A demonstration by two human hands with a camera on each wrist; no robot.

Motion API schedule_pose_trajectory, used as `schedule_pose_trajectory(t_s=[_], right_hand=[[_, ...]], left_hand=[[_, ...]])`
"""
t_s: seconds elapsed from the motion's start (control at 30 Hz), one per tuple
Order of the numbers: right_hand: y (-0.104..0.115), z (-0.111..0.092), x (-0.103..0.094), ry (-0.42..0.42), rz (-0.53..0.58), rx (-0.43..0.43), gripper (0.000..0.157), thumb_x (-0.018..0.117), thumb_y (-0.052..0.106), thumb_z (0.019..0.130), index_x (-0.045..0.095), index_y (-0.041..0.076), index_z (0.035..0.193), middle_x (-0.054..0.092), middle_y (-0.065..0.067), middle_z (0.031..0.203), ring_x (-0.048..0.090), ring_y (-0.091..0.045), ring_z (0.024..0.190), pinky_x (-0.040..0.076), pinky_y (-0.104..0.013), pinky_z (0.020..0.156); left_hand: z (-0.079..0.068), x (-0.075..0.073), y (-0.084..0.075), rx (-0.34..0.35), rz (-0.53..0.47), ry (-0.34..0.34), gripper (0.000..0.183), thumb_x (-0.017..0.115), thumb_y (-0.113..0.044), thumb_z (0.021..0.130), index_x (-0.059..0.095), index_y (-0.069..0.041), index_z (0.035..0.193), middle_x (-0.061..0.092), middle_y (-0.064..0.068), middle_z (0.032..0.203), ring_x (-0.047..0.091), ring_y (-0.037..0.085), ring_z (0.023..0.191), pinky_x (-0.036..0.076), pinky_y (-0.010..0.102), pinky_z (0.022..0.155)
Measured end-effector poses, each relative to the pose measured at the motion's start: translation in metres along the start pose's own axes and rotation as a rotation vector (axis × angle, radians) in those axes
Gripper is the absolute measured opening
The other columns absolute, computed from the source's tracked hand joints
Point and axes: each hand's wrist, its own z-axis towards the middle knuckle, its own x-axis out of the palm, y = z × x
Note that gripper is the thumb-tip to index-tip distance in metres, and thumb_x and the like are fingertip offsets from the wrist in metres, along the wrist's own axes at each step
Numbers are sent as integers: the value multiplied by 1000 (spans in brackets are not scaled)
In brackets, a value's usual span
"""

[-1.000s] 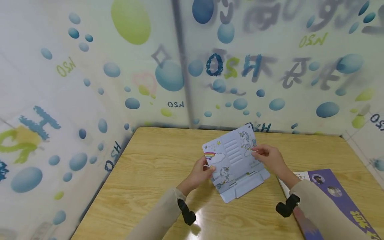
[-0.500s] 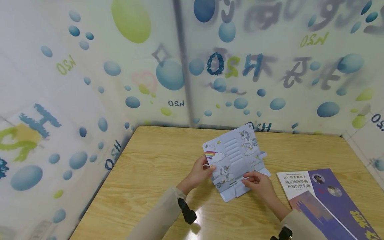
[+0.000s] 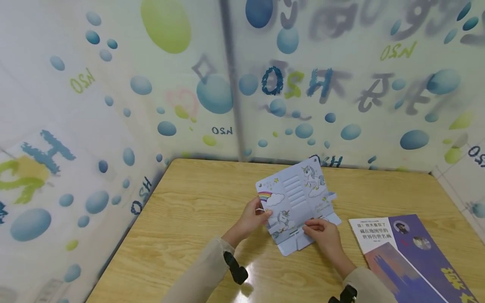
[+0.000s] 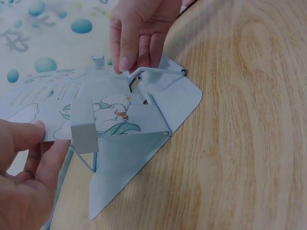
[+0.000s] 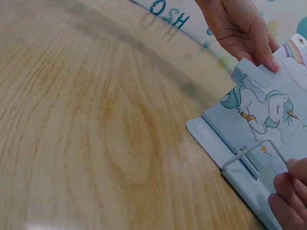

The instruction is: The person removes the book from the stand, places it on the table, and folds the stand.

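A pale blue metal book stand [image 3: 297, 202] printed with unicorns and a rainbow leans back on the table, its front ledge [image 4: 125, 165] toward me. My left hand [image 3: 251, 218] grips the board's left edge between thumb and fingers, beside a small folded side tab [image 4: 84, 125]. At the lower front, my right hand [image 3: 324, 235] pinches a bent wire page holder [image 5: 254, 149] hinged at the ledge. The left wrist view shows the right hand's fingertips [image 4: 125, 64] at the end of that wire. Another side tab [image 3: 332, 196] sticks out at the board's right edge.
A purple and white book [image 3: 411, 252] lies flat on the wooden table [image 3: 189, 202], right of the stand. Behind the table and along its left side hang pale walls [image 3: 182, 84] printed with blue and green dots.
My right hand has left the board's right edge, moved down and left to the front ledge, and taken hold of the wire page holder. The left hand stays on the left edge.
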Motion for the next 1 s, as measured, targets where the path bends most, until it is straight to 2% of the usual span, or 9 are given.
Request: schedule_pose_trajectory(t_s=[0.13, 0.37, 0.4, 0.57, 0.73, 0.9, 1.0], right_hand=[[4, 2, 2, 0, -10, 15, 20, 71, 4, 78, 65, -10, 91, 67, -10, 76, 61, -7, 65, 49, -19, 60], [7, 4, 1, 10, -7, 46, 21, 71, 1, 77, 65, -12, 92, 67, -11, 75, 61, -7, 64, 49, -18, 59], [7, 5, 1, 14, -1, 44, 21, 70, 0, 77, 65, -13, 93, 67, -12, 76, 61, -7, 65, 50, -18, 60], [11, 10, -2, 27, -7, 22, 24, 69, 0, 79, 64, -14, 98, 68, -14, 81, 60, -5, 67, 49, -18, 61], [14, 15, -3, 37, -19, 17, 25, 68, 0, 79, 64, -13, 100, 68, -14, 84, 60, -4, 68, 49, -17, 62], [12, 16, -9, 64, -95, 8, 24, 68, -1, 78, 65, -13, 98, 67, -13, 82, 59, -7, 69, 48, -17, 60], [13, 20, -13, 86, -137, -6, 23, 67, -1, 77, 65, -12, 98, 67, -13, 81, 59, -9, 70, 48, -19, 60]], left_hand=[[0, -3, -2, -3, -1, 2, 34, 58, 1, 88, 49, 4, 120, 56, 11, 93, 55, 15, 75, 53, 34, 67], [-2, -4, -2, -60, -41, 53, 36, 57, 1, 86, 48, 2, 120, 58, 11, 99, 58, 19, 82, 53, 40, 69], [-5, -3, -5, -63, -42, 56, 35, 57, 2, 85, 49, 2, 119, 59, 12, 99, 58, 20, 83, 53, 39, 69], [-12, 5, -6, -52, -85, 35, 36, 57, 4, 80, 50, 5, 115, 61, 12, 92, 60, 20, 79, 53, 40, 68], [-19, 13, 1, -29, -169, 41, 44, 56, 4, 78, 45, 4, 120, 61, 17, 99, 60, 22, 82, 53, 41, 69], [-31, 29, 4, -8, -200, 59, 47, 53, 8, 73, 46, 5, 119, 61, 21, 104, 61, 21, 86, 52, 34, 68], [-36, 40, 5, -4, -238, 37, 48, 52, 10, 69, 48, 5, 117, 62, 21, 103, 60, 19, 84, 52, 29, 65]])
